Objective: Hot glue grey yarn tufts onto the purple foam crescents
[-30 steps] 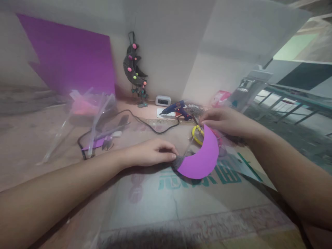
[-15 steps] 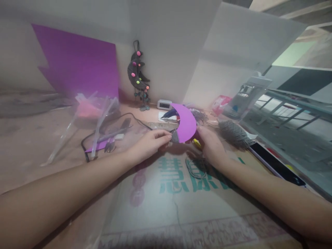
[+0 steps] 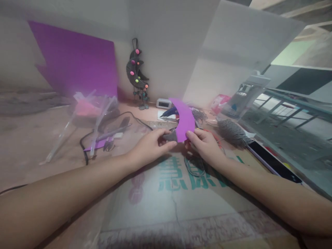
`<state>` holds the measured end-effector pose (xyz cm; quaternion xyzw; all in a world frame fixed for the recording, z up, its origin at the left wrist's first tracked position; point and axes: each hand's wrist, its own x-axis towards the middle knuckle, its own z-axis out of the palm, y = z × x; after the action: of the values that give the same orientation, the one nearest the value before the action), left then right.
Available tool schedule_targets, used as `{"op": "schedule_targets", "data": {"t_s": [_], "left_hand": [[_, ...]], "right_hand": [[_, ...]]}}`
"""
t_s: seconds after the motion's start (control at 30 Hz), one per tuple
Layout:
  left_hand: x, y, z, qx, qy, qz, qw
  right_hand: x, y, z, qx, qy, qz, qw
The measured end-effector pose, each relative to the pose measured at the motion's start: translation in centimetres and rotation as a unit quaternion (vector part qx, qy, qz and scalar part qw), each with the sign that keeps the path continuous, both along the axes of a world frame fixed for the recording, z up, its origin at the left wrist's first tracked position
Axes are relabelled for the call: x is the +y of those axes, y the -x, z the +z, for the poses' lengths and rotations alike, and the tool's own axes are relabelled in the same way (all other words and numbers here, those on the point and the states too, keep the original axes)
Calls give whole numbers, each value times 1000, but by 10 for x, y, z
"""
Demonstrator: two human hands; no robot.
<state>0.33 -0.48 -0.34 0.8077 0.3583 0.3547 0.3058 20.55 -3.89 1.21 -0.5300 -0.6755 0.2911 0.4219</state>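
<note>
The purple crescent is held up over the middle of the table, its near end wrapped in grey yarn. The left hand pinches that wrapped end; the right hand pinches the near edge, some of its fingers tucked out of sight behind. A blue glue gun is half hidden beyond. Underneath lies printed cardboard, cut off at the near side. A pale wall stands behind. Far right, a clear container holds something blue I can't make out.
</note>
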Motion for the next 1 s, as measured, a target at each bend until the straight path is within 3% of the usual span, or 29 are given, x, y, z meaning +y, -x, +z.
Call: {"op": "schedule_targets", "data": {"t_s": [0.17, 0.67, 1.0], "left_hand": [[0, 0, 3, -3, 4, -2, 1000], [-1, 1, 6, -1, -22, -19, 1000], [12, 3, 5, -114, 162, -60, 978]], "right_hand": [[-5, 3, 3, -103, -90, -11, 991], [-5, 4, 4, -134, -75, 6, 988], [-4, 4, 1, -134, -66, 30, 988]]}}
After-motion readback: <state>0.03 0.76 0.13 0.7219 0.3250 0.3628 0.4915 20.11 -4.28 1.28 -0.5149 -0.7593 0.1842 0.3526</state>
